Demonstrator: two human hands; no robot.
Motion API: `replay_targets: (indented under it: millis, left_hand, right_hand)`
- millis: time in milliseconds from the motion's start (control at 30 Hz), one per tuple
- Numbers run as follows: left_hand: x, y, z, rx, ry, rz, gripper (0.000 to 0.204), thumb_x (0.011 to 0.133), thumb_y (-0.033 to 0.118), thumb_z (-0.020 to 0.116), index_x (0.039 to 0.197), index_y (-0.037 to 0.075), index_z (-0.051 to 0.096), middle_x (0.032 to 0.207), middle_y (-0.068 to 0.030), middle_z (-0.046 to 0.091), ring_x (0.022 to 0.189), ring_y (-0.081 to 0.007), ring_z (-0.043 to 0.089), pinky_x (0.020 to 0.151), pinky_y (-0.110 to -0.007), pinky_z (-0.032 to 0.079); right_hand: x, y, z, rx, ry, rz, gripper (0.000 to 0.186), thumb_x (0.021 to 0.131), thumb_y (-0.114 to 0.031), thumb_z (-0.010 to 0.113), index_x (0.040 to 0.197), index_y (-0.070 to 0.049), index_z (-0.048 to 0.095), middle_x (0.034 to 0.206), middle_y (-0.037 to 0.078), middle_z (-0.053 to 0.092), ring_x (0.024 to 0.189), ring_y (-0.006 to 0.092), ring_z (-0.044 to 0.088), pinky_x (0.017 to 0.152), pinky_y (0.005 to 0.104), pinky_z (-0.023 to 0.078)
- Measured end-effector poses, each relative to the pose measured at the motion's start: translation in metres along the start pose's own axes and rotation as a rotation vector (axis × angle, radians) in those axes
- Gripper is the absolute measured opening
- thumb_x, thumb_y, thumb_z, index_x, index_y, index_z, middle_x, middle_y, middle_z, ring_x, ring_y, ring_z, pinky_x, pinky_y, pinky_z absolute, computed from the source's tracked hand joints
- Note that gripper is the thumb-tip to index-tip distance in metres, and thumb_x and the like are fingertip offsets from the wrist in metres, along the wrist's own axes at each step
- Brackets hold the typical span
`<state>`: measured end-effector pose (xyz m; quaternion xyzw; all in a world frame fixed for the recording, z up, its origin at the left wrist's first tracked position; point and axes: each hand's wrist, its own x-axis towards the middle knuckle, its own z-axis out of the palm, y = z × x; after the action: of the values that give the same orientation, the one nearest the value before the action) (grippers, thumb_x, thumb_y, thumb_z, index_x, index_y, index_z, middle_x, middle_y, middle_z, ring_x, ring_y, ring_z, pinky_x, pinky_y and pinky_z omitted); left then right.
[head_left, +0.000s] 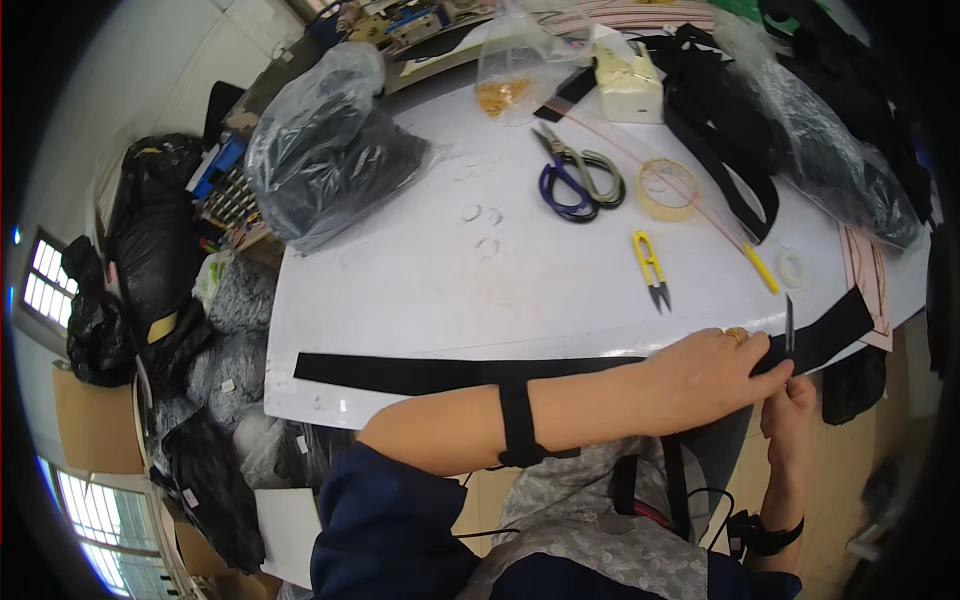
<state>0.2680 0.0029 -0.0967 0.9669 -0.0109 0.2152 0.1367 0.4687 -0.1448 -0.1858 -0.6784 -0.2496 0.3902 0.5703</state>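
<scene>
A long black fabric strip lies along the front edge of the white table, its right end angled up toward the far right. My left hand, with a ring on one finger, reaches across to the right and has its fingers closed on the strip. Just below it, my right hand is closed on a bladed tool. The thin blade points away from me across the strip; the handle is hidden in my hand, so its exact kind is unclear.
Yellow thread snips, scissors, a tape roll, and a yellow-handled tool lie beyond my hands. Filled plastic bags stand on the table, one at far left, another at far right beside black straps.
</scene>
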Motion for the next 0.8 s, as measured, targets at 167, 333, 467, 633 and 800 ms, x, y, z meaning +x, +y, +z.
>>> replay_targets:
  millis: [167, 333, 467, 633, 800]
  left_hand:
    - [0.019, -0.026, 0.024, -0.113, -0.246, -0.063, 0.052, 0.084, 0.007, 0.06, 0.135, 0.015, 0.053, 0.093, -0.0131, 0.05, 0.074, -0.03, 0.061, 0.062, -0.038, 0.052]
    - [0.025, -0.014, 0.038, -0.216, -0.163, -0.163, 0.031, 0.082, 0.002, 0.062, 0.112, 0.01, 0.063, 0.104, -0.0137, 0.055, 0.079, -0.0293, 0.063, 0.065, -0.037, 0.053]
    - [0.021, -0.012, 0.044, -0.156, -0.081, -0.153, 0.017, 0.081, -0.001, 0.064, 0.097, 0.003, 0.063, 0.114, -0.016, 0.061, 0.085, -0.0296, 0.064, 0.068, -0.036, 0.054]
    - [0.018, -0.01, 0.053, -0.135, 0.029, -0.166, 0.022, 0.079, -0.004, 0.066, 0.1, -0.001, 0.064, 0.108, -0.0151, 0.064, 0.086, -0.029, 0.064, 0.069, -0.036, 0.054]
    - [0.015, -0.007, 0.056, -0.125, 0.036, -0.212, 0.023, 0.079, -0.004, 0.068, 0.101, 0.002, 0.069, 0.097, -0.0112, 0.062, 0.081, -0.0272, 0.063, 0.068, -0.036, 0.052]
  right_hand:
    - [0.017, -0.02, 0.009, -0.028, -0.185, 0.031, 0.022, 0.095, -0.017, 0.068, 0.077, -0.005, 0.062, 0.061, -0.006, 0.053, 0.053, 0.001, 0.047, 0.046, 0.021, 0.035]
    - [0.013, -0.03, 0.013, -0.104, -0.141, -0.03, 0.023, 0.091, -0.02, 0.073, 0.085, 0.002, 0.068, 0.066, -0.005, 0.057, 0.061, 0.003, 0.046, 0.052, 0.024, 0.037]
    - [0.009, -0.036, 0.007, -0.125, -0.077, -0.018, 0.027, 0.09, -0.022, 0.074, 0.079, 0.002, 0.065, 0.062, -0.004, 0.052, 0.06, 0.004, 0.043, 0.051, 0.0254, 0.036]
    - [-0.002, -0.027, -0.004, -0.092, -0.009, -0.111, 0.026, 0.097, -0.026, 0.063, 0.089, -0.001, 0.063, 0.059, -0.002, 0.044, 0.056, 0.0051, 0.041, 0.05, 0.0266, 0.034]
    - [-0.056, -0.019, -0.027, -0.087, -0.054, 0.003, 0.021, 0.101, -0.021, 0.055, 0.094, -0.003, 0.064, 0.056, -0.001, 0.046, 0.05, 0.0099, 0.045, 0.05, 0.0282, 0.036]
